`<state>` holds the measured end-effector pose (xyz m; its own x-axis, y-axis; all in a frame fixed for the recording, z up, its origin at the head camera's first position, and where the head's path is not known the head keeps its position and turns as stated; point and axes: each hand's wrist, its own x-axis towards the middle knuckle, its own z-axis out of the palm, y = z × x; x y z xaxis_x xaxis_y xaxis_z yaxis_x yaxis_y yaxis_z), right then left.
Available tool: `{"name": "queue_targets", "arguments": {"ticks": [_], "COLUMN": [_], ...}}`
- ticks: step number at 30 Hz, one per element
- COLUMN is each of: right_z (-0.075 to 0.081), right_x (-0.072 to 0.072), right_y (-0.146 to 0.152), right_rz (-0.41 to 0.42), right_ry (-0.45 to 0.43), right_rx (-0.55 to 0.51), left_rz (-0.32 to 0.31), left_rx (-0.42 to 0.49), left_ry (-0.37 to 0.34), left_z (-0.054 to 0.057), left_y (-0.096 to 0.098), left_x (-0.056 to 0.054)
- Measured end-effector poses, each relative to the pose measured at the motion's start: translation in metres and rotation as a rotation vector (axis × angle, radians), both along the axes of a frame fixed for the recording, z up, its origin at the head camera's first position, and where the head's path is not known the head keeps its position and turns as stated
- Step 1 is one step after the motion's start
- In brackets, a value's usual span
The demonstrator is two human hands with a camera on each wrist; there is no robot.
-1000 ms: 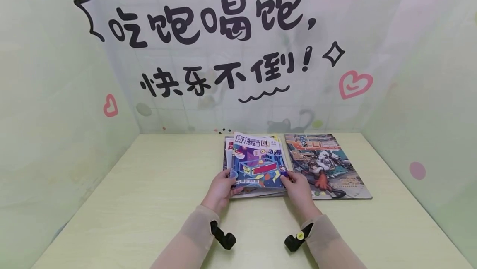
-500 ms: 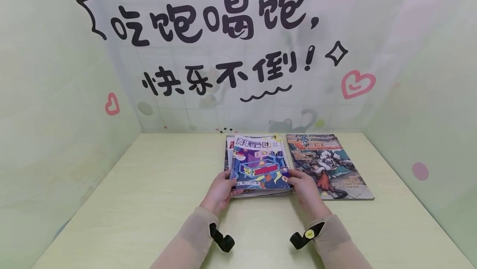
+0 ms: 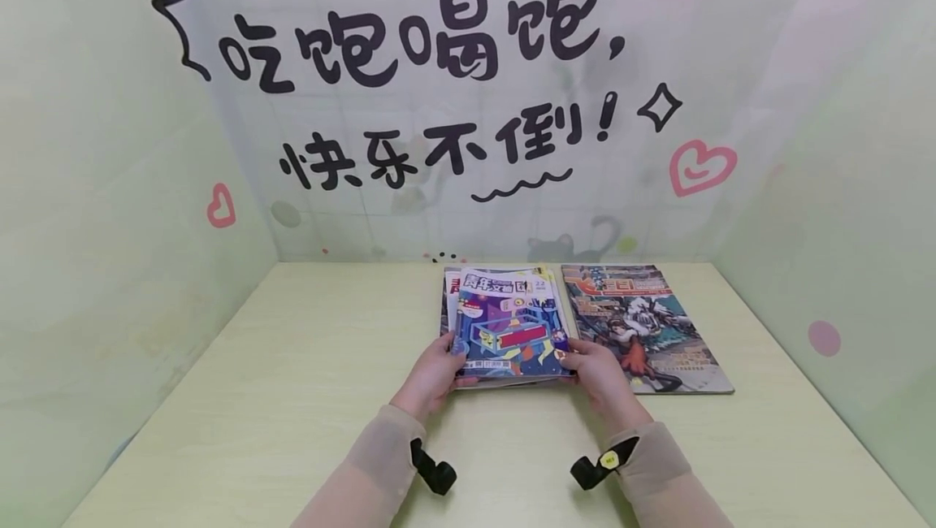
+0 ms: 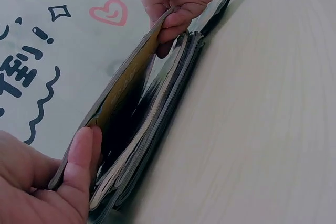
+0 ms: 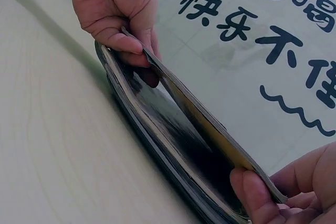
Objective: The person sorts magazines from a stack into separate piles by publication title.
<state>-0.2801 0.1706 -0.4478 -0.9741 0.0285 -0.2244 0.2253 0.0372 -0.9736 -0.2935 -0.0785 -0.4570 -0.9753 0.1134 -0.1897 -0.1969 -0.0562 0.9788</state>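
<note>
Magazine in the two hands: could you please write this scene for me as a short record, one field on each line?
Magazine: purple-blue cover up, held by both hands
Left hand: pinches its left edge
Right hand: pinches its right edge
Pile: on the table, under the magazine
Gap: open along the near side; contact at the far side cannot be told
Other magazine: flat, right of the pile
Wall: black writing, pink hearts

We've got one left hand, one right hand. One top magazine, one separate magazine — plus several more in the stack under the top one, exact number unclear to us. Two black wrist cameras, two sleeves, two pink hearts, one table.
</note>
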Motion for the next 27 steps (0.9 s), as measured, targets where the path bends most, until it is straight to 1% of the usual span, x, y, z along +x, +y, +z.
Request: {"name": "queue_targets", "arguments": {"ticks": [4, 8, 13, 20, 25, 27], "right_z": [0.001, 0.003, 0.003, 0.004, 0.008, 0.01], "right_x": [0.001, 0.003, 0.004, -0.002, -0.007, -0.008], "right_y": [-0.003, -0.011, -0.025, -0.054, -0.081, -0.093], "right_rz": [-0.037, -0.072, -0.073, -0.028, 0.031, 0.065], "right_ry": [0.043, 0.081, 0.107, 0.151, 0.137, 0.139], "right_rx": [-0.005, -0.009, 0.002, 0.029, 0.057, 0.046], "left_rz": [0.017, 0.026, 0.045, 0.083, 0.099, 0.096], "left_rx": [0.028, 0.059, 0.058, 0.037, 0.021, 0.014], "left_ry": [0.015, 0.025, 0.031, 0.026, 0.017, 0.01], "left_z": [0.002, 0.004, 0.006, 0.008, 0.01, 0.011], "left_y": [-0.001, -0.007, -0.02, -0.051, -0.081, -0.094], "left_x": [0.002, 0.003, 0.002, 0.004, 0.006, 0.007]}}
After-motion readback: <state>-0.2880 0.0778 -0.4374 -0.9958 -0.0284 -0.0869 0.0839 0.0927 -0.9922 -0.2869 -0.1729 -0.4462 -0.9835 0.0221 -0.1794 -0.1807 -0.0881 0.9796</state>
